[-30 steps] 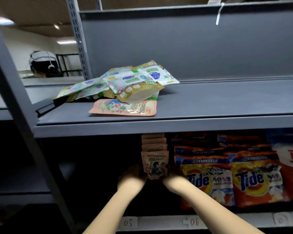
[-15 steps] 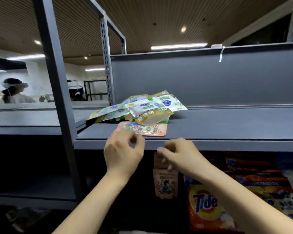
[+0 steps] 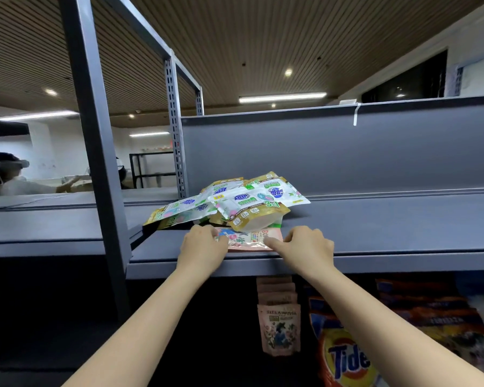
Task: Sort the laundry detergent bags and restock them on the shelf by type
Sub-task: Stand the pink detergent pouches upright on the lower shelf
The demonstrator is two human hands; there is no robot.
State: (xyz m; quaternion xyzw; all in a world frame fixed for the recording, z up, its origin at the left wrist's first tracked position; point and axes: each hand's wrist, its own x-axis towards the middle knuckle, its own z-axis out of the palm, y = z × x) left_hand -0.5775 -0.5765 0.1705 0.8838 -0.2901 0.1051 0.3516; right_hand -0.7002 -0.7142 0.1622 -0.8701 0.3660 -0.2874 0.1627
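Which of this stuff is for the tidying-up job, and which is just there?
For the job: pink floral bag under left hand and right hand; green-and-gold bag pile; hanging pink bags; Tide bags; shelf.
Just there: ceiling lights; person beyond.

We see a flat pink floral detergent bag [image 3: 248, 240] lying near the front edge of the grey upper shelf [image 3: 389, 233]. Just behind it, white-and-gold detergent pouches [image 3: 235, 203] lie heaped. On the level below, matching pink floral bags [image 3: 279, 328] stand upright in a row beside orange Tide bags [image 3: 347, 358].
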